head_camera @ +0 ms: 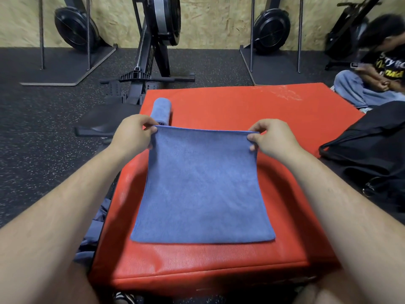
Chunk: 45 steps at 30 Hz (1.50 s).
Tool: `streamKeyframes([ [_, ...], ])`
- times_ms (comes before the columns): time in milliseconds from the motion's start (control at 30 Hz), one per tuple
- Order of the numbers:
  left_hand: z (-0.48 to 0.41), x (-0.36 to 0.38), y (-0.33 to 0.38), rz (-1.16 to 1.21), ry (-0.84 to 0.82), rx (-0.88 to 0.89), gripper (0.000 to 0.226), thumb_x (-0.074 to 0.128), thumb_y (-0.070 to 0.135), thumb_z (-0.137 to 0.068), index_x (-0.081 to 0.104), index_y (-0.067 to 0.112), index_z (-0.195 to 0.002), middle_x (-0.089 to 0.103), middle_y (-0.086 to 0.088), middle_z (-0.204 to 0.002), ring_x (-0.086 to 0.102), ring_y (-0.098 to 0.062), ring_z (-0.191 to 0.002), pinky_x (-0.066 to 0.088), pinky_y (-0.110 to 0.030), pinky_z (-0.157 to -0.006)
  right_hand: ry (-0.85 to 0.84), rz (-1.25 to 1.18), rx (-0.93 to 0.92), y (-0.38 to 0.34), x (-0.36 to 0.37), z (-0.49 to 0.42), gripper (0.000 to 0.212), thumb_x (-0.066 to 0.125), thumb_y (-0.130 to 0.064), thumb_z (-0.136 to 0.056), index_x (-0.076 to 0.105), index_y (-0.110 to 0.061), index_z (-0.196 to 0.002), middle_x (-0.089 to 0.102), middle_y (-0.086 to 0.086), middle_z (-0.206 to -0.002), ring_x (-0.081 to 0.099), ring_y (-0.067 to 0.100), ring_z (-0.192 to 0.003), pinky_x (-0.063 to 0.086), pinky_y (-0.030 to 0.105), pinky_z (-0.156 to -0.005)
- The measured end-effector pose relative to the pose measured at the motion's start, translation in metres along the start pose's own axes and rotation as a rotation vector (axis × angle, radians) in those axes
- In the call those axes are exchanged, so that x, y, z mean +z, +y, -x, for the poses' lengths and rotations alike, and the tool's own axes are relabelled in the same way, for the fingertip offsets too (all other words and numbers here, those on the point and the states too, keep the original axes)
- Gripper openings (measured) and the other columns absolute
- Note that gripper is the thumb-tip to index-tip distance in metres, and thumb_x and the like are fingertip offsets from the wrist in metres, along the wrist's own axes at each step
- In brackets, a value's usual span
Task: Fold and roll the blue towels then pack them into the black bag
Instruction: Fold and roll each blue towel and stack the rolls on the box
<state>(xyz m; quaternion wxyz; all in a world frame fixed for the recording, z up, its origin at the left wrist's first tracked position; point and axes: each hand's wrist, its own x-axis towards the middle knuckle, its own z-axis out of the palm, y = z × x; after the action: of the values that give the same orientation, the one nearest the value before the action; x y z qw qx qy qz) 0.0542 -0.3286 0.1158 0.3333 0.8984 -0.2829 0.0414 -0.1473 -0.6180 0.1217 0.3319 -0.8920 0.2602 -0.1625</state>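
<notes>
A blue towel (201, 185) lies spread flat on the red mat (252, 110), its near edge toward me. My left hand (133, 132) pinches its far left corner and my right hand (271, 137) pinches its far right corner, both at the towel's far edge. A rolled blue towel (161, 109) rests on the mat just beyond my left hand. The black bag (372, 148) sits on the floor at the right of the mat, crumpled, with a strap and a metal ring showing.
More blue cloth (96, 227) hangs beside the mat's left edge, under my left forearm. Rowing machines (153, 51) stand on the dark rubber floor by the far wall. A person (377, 75) sits at the mat's far right corner.
</notes>
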Motion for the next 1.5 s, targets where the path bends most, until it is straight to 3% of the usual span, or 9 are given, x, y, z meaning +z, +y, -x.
streamKeyframes([
  [67, 0.001, 0.0, 0.002, 0.169, -0.007, -0.071, 0.015, 0.054, 0.008, -0.098, 0.062, 0.017, -0.091, 0.066, -0.003, -0.095, 0.072, -0.018, -0.06, 0.06, -0.041, -0.063, 0.036, -0.092, 0.004, -0.003, 0.004, -0.002, 0.014, 0.067, -0.008, -0.087, 0.068, -0.019, -0.078, 0.073, 0.001, -0.072, 0.073, 0.015, -0.069, 0.059, 0.041, -0.077],
  [200, 0.004, -0.005, -0.002, 0.212, 0.048, -0.068, 0.013, 0.06, 0.014, -0.095, 0.062, 0.024, -0.087, 0.07, 0.003, -0.09, 0.072, -0.021, -0.083, 0.06, -0.049, -0.078, 0.112, -0.066, -0.045, -0.007, 0.003, 0.0, 0.01, 0.072, -0.015, -0.086, 0.069, -0.024, -0.082, 0.069, -0.011, -0.079, 0.066, 0.014, -0.079, 0.046, 0.024, -0.068],
  [500, 0.048, -0.018, -0.001, 0.127, 0.047, 0.039, 0.004, 0.072, 0.017, -0.09, 0.068, 0.017, -0.091, 0.071, 0.004, -0.091, 0.067, -0.013, -0.08, 0.049, -0.014, -0.073, 0.118, -0.037, -0.105, 0.002, -0.004, 0.042, 0.005, 0.077, -0.018, -0.083, 0.074, -0.02, -0.086, 0.065, -0.017, -0.072, 0.062, 0.009, -0.067, 0.038, 0.008, -0.054],
  [733, 0.104, -0.019, -0.016, 0.007, 0.005, 0.171, 0.009, 0.077, 0.015, -0.087, 0.068, 0.015, -0.087, 0.066, 0.001, -0.089, 0.062, -0.014, -0.083, 0.041, -0.007, -0.074, 0.075, 0.1, -0.251, 0.025, 0.011, 0.095, 0.009, 0.079, -0.016, -0.081, 0.071, -0.015, -0.084, 0.068, 0.0, -0.087, 0.063, 0.017, -0.079, 0.05, 0.033, -0.076],
  [900, 0.129, -0.013, -0.03, -0.111, -0.082, 0.315, 0.012, 0.077, 0.008, -0.083, 0.066, 0.012, -0.087, 0.062, -0.001, -0.088, 0.061, -0.023, -0.084, 0.052, -0.039, -0.078, 0.003, 0.175, -0.327, 0.038, 0.021, 0.128, 0.01, 0.077, -0.011, -0.079, 0.068, -0.014, -0.082, 0.064, -0.001, -0.082, 0.06, 0.017, -0.078, 0.047, 0.034, -0.073],
  [1033, 0.137, -0.012, -0.038, -0.218, -0.165, 0.372, 0.015, 0.078, 0.007, -0.08, 0.066, 0.014, -0.085, 0.059, 0.003, -0.09, 0.062, -0.027, -0.085, 0.05, -0.038, -0.078, -0.036, 0.174, -0.33, 0.048, 0.025, 0.141, 0.012, 0.076, -0.006, -0.079, 0.068, -0.015, -0.083, 0.064, -0.002, -0.085, 0.06, 0.017, -0.083, 0.041, 0.023, -0.074],
  [1200, 0.144, -0.012, -0.041, -0.286, -0.261, 0.409, 0.012, 0.076, 0.007, -0.08, 0.066, 0.013, -0.082, 0.06, 0.0, -0.087, 0.061, -0.028, -0.082, 0.051, -0.038, -0.073, -0.074, 0.192, -0.343, 0.05, 0.025, 0.147, 0.011, 0.075, -0.012, -0.082, 0.068, -0.02, -0.085, 0.063, -0.004, -0.089, 0.06, 0.015, -0.086, 0.048, 0.033, -0.08],
  [1367, 0.147, -0.014, -0.042, -0.332, -0.311, 0.382, 0.021, 0.063, 0.042, -0.082, 0.065, 0.021, -0.079, 0.054, 0.008, -0.085, 0.059, -0.018, -0.076, 0.05, -0.035, -0.071, -0.131, 0.309, -0.374, 0.052, 0.021, 0.152, 0.011, 0.074, -0.034, -0.078, 0.068, -0.026, -0.083, 0.062, -0.01, -0.093, 0.056, 0.018, -0.092, 0.05, 0.038, -0.083],
  [1500, 0.141, -0.001, -0.027, -0.426, -0.135, 0.395, 0.04, 0.044, 0.053, -0.088, 0.056, 0.023, -0.066, 0.048, 0.008, -0.074, 0.056, -0.023, -0.074, 0.045, -0.036, -0.067, -0.023, 0.417, -0.369, 0.033, 0.031, 0.145, 0.029, 0.052, -0.047, -0.086, 0.067, -0.023, -0.08, 0.063, -0.007, -0.091, 0.053, 0.023, -0.093, 0.047, 0.037, -0.083],
])
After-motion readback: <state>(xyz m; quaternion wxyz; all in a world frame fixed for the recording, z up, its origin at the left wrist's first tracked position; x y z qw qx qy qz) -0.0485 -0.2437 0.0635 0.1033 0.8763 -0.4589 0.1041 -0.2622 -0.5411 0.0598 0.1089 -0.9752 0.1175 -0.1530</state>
